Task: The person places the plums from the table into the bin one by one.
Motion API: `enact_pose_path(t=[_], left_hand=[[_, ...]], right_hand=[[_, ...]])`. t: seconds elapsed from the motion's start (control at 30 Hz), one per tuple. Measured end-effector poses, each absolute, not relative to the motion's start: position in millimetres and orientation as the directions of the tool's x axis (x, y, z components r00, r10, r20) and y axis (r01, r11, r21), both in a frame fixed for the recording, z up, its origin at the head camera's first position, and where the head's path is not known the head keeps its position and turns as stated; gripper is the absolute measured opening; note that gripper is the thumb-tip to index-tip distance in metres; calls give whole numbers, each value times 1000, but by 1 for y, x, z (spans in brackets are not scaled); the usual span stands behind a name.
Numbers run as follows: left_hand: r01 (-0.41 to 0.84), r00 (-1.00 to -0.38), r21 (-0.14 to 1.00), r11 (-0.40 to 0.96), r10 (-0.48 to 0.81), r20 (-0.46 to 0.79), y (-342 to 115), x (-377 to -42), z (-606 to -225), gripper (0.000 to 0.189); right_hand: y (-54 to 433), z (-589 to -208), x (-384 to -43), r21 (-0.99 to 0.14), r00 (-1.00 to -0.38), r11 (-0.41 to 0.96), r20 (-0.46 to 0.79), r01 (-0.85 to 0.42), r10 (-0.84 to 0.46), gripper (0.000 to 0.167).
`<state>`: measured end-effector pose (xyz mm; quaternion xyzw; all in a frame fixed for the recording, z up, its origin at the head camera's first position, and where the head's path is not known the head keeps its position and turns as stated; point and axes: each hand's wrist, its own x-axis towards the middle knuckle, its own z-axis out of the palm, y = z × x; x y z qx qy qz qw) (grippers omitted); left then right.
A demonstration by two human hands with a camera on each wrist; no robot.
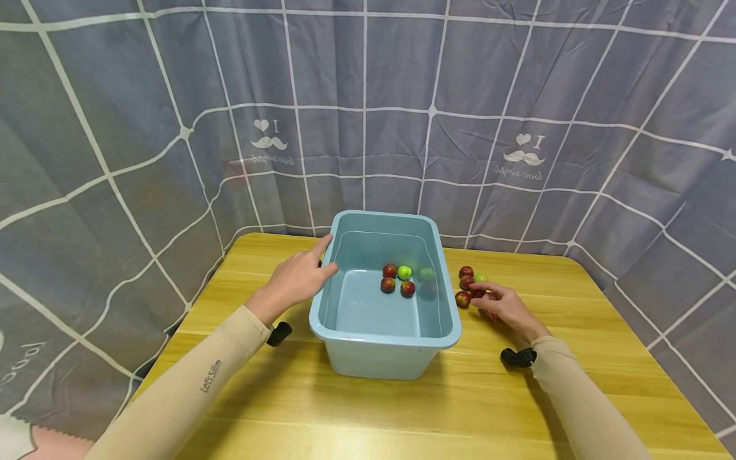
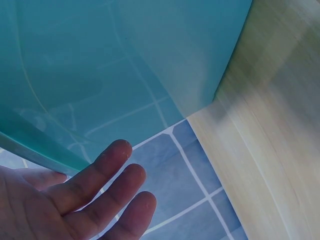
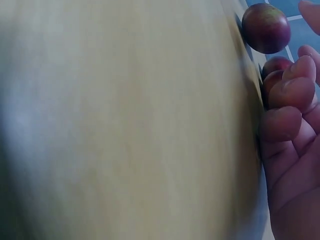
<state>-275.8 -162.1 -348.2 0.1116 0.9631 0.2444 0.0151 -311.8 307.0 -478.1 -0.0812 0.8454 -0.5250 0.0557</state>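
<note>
My left hand (image 1: 297, 278) holds the left rim of a pale blue plastic tub (image 1: 382, 338), thumb over the edge. In the left wrist view its other fingers (image 2: 117, 187) hang loosely bent outside the tub wall (image 2: 150, 60). Three small red apples (image 1: 388, 285) and a green one (image 1: 405, 273) lie inside. To the right of the tub, my right hand (image 1: 508, 310) reaches over another group of small apples (image 1: 466, 282), index finger and thumb apart beside a dark red one (image 1: 478, 294). A red apple (image 3: 266, 28) shows near the fingers in the right wrist view.
The tub stands on a yellow wood-grain table (image 1: 259, 377). Behind and on both sides hangs a grey curtain (image 1: 322, 76) with white grid lines. A green apple (image 1: 480, 278) sits among the red ones by the right hand. Black wrist cameras hang below both wrists.
</note>
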Motion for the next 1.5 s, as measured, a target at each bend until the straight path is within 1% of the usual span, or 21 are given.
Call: enact_pose_path(t=[0.23,0.47,0.57,0.83,1.07,1.3,1.5], left_hand=[[214,-974,478,852,226,33,-162,-276,-348,75],[213,-974,477,853,221,39,-162,-276,-348,74],[208,-975,478,854,220,33,-163,-275,-348,75],[207,-975,478,854,222,26,-162,-275,-349,75],[208,-975,476,854,221,28,-161,-275,-348,75],[207,-975,474,856,222,25,-161,-275,-348,74],[208,-975,472,857,223,24,-162,-275,-349,74]], right_hand=[[303,-480,-313,-883,-985,466,-21,-61,-169,54],[300,-481,-314,-890,-987,455,-50,-24,-150,57],[298,-482,-314,-876,-988,482,-56,-22,-147,58],[292,-483,-315,-841,-991,541,-65,-9,-116,55],[291,-482,-316,-808,-992,589,-55,-21,-111,53],[294,-483,-316,-816,-994,576,-35,-34,-108,47],[294,-482,-313,-838,-992,545,-55,-14,-110,49]])
